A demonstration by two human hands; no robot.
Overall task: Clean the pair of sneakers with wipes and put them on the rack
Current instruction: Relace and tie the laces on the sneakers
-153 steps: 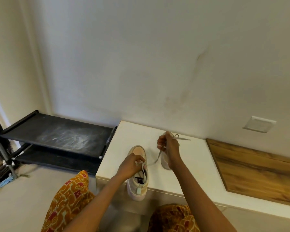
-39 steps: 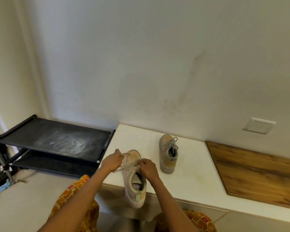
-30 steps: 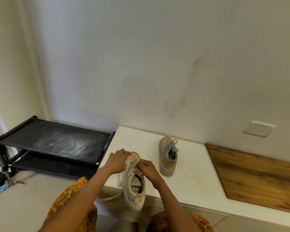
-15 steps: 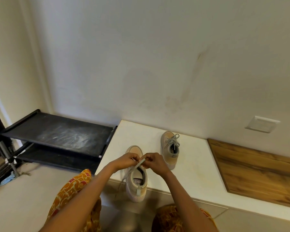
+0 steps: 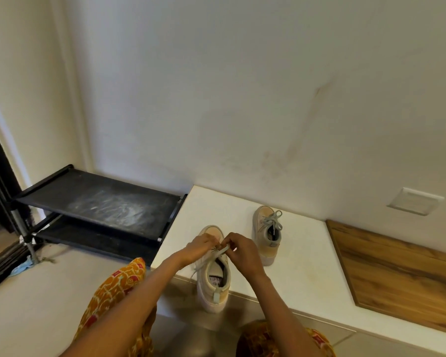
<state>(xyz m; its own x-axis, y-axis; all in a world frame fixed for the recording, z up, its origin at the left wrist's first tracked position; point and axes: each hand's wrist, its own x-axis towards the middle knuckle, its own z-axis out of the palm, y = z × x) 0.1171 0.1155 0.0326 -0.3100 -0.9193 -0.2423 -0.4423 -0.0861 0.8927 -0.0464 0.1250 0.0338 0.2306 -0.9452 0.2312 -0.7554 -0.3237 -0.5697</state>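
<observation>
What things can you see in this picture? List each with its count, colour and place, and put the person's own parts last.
near shoe: 1, beige, on the white ledge's front edge, heel overhanging, lace being handled
far shoe: 1, beige with grey tied lace, on the ledge nearer the wall
lace: 1, pale grey, held over the near shoe, one end trailing left
ledge: 1, white, against the wall
rack: 1, black, two dusty shelves, left of the ledge
board: 1, brown wood grain, on the ledge's right part
wall plate: 1, white, on the wall at right
cloth: 1, light blue, on the floor by the rack's leg
left hand: 1, pinches the lace
right hand: 1, pinches the lace
</observation>
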